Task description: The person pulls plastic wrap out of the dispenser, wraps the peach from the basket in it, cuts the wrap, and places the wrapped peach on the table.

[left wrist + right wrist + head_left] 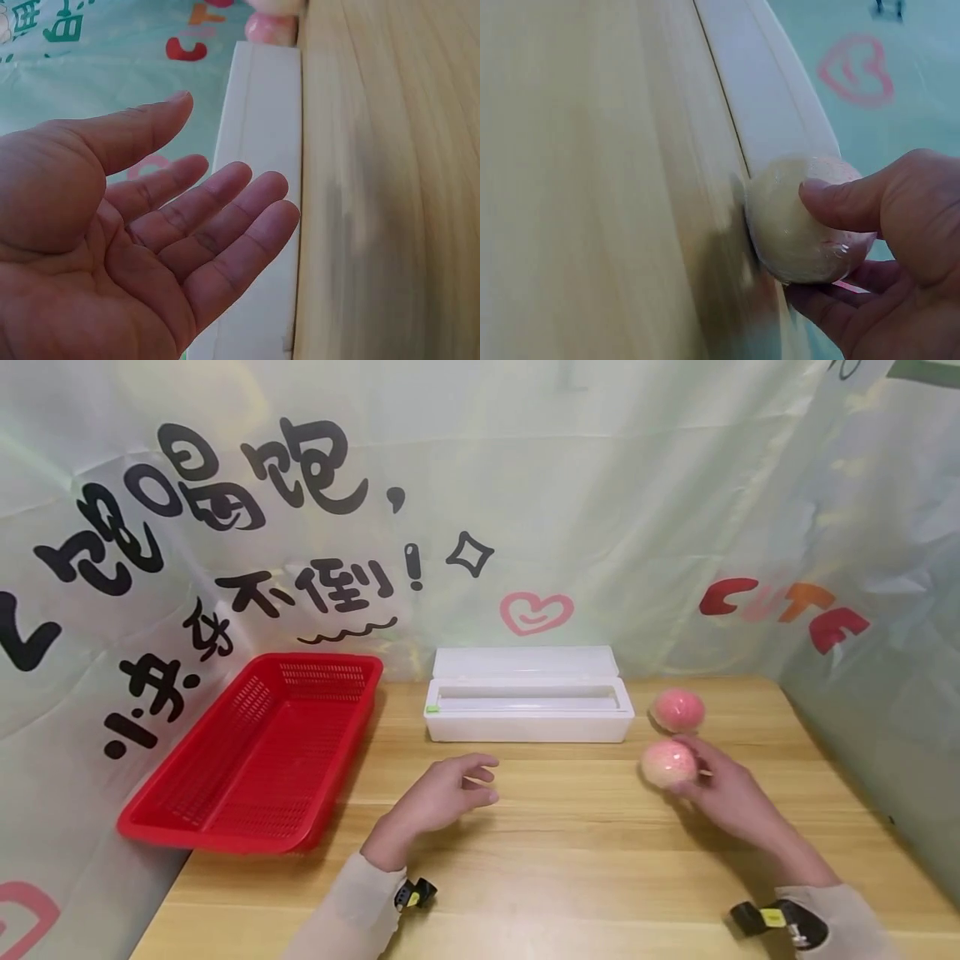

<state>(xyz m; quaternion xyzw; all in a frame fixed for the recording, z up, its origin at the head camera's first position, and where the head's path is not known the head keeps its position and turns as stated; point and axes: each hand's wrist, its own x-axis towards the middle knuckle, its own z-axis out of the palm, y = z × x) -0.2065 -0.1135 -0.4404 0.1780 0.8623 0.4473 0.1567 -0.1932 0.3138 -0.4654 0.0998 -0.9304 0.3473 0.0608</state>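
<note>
My right hand (723, 785) grips a pale pink-and-cream peach (667, 764) between thumb and fingers, at the right of the table. In the right wrist view, clear shiny film covers the peach (802, 217), and the thumb lies across its near side. Just behind it sits a second, pinker peach (679, 710). Held over the middle of the table, my left hand (442, 789) has nothing in it; its fingers are loosely bent and apart in the left wrist view. A white cling film dispenser (528, 728) stands beyond the hands, its lid (525, 662) raised.
A red plastic basket (330, 777) with slotted sides stands on the left of the wooden table (555, 877). Printed sheeting (637, 527) hangs behind the table and along both sides. The dispenser's back is close to the sheeting.
</note>
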